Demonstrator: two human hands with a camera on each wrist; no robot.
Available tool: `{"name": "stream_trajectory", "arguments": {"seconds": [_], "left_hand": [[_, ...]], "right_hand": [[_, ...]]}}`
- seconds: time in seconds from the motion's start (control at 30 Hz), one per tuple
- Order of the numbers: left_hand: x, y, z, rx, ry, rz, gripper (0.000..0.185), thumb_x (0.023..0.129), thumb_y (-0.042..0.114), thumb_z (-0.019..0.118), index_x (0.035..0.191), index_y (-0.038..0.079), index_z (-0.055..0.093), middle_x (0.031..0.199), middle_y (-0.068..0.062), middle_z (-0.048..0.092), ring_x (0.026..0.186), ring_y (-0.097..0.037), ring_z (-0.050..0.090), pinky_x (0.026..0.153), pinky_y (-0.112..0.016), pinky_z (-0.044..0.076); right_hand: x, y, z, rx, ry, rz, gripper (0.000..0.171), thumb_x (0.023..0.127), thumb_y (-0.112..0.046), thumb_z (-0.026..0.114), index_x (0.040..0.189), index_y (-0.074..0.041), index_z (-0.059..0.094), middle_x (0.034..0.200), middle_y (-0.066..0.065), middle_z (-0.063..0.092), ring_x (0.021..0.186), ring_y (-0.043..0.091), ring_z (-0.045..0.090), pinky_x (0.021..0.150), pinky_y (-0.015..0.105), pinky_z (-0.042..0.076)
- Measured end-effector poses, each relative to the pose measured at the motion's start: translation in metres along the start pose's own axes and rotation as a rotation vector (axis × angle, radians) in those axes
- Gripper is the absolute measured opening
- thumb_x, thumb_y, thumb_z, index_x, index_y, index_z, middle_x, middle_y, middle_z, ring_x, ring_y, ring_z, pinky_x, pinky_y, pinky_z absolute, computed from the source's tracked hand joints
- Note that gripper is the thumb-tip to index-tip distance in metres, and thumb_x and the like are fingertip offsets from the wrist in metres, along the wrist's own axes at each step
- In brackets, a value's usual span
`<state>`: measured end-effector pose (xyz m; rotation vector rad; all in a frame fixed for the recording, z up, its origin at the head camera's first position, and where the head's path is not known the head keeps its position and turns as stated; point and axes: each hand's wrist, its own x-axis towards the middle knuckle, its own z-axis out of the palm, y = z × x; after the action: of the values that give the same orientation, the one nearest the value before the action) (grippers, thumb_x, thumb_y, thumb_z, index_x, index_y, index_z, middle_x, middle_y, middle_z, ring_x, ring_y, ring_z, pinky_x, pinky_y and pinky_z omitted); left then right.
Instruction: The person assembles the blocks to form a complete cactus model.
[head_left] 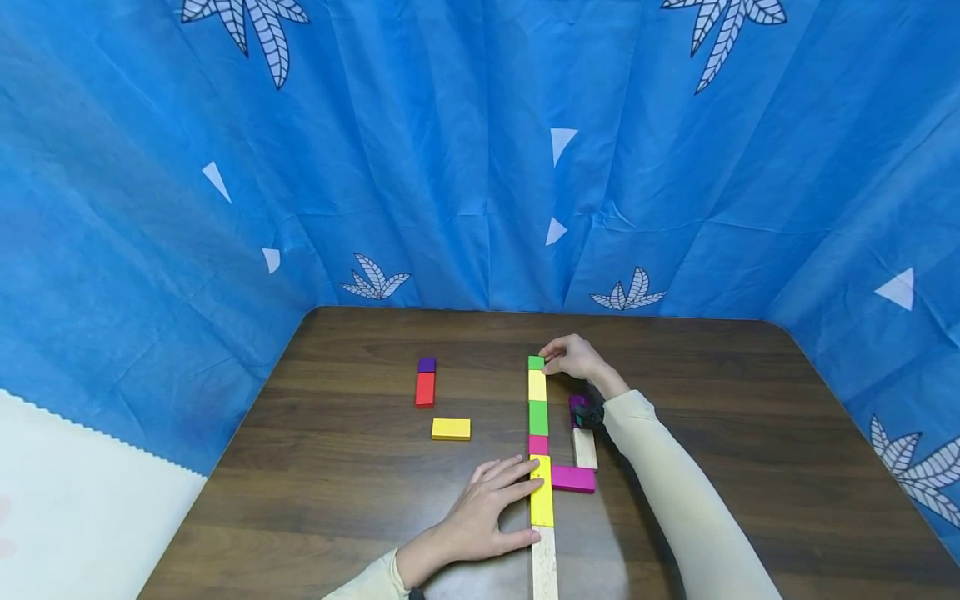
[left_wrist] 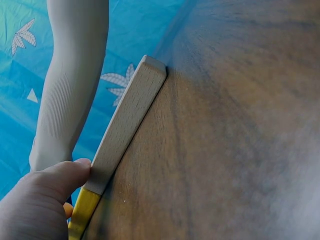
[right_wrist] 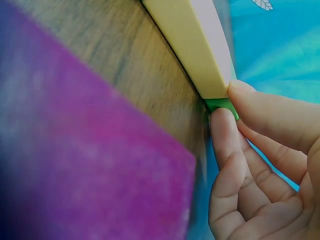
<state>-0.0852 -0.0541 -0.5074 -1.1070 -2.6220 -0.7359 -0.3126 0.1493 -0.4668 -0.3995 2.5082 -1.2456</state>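
A straight row of coloured wooden blocks runs away from me along the table. At its far end my right hand (head_left: pixel 573 357) pinches a small green block (right_wrist: pixel 220 103) between thumb and fingers, right against a pale yellow block (head_left: pixel 537 385). Nearer along the row come a longer green block (head_left: pixel 538 418) and a short pink one (head_left: pixel 538 445). My left hand (head_left: pixel 476 518) lies with spread fingers at the near part. Its fingertips touch the bright yellow block (head_left: pixel 542 507), and its thumb rests at the side of the bare wood block (left_wrist: pixel 127 125).
Right of the row, a magenta block (head_left: pixel 573 479), a bare wood block (head_left: pixel 585 450) and a purple block (head_left: pixel 577 402) form a branch under the right wrist. To the left lie a yellow block (head_left: pixel 451 430), a red block (head_left: pixel 425 390) and a small purple one (head_left: pixel 427 365). Blue curtains (head_left: pixel 465 167) surround the table.
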Motion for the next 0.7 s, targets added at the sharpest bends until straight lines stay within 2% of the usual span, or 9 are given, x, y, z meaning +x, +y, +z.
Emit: {"name": "stream_trajectory", "arguments": {"seconds": [0.23,0.4,0.57,0.7], "left_hand": [[-0.001,-0.001,0.001,0.005,0.006,0.006,0.059,0.078,0.054,0.056,0.127,0.022,0.049,0.139,0.005,0.036,0.129,-0.02,0.032,0.099,-0.042,0.027],[-0.002,-0.001,0.002,0.006,0.01,0.01,0.059,0.078,0.054,0.056,0.127,0.022,0.049,0.139,0.005,0.037,0.129,-0.02,0.032,0.099,-0.041,0.027],[-0.002,-0.002,0.002,0.018,0.021,0.025,0.059,0.079,0.055,0.054,0.127,0.022,0.049,0.139,0.004,0.037,0.129,-0.02,0.033,0.098,-0.042,0.027],[-0.002,-0.003,0.003,0.021,0.027,0.027,0.059,0.079,0.056,0.053,0.127,0.021,0.05,0.139,0.004,0.037,0.128,-0.02,0.033,0.098,-0.042,0.027]], "right_hand": [[-0.002,0.002,0.0,0.0,0.005,-0.007,0.031,0.076,-0.011,0.068,0.105,-0.003,0.062,0.099,0.012,0.061,0.083,0.02,0.056,0.072,0.03,0.048],[-0.008,0.005,-0.002,-0.007,0.037,-0.015,0.034,0.078,-0.015,0.066,0.11,-0.005,0.06,0.103,0.012,0.06,0.087,0.023,0.056,0.078,0.036,0.048],[-0.028,0.005,-0.007,-0.023,0.121,-0.04,0.039,0.081,-0.025,0.064,0.115,-0.009,0.057,0.11,0.01,0.059,0.091,0.023,0.057,0.078,0.037,0.048],[-0.054,0.0,-0.011,-0.046,0.226,-0.12,0.041,0.081,-0.032,0.063,0.116,-0.011,0.057,0.11,0.008,0.059,0.094,0.024,0.057,0.08,0.041,0.048]]}}
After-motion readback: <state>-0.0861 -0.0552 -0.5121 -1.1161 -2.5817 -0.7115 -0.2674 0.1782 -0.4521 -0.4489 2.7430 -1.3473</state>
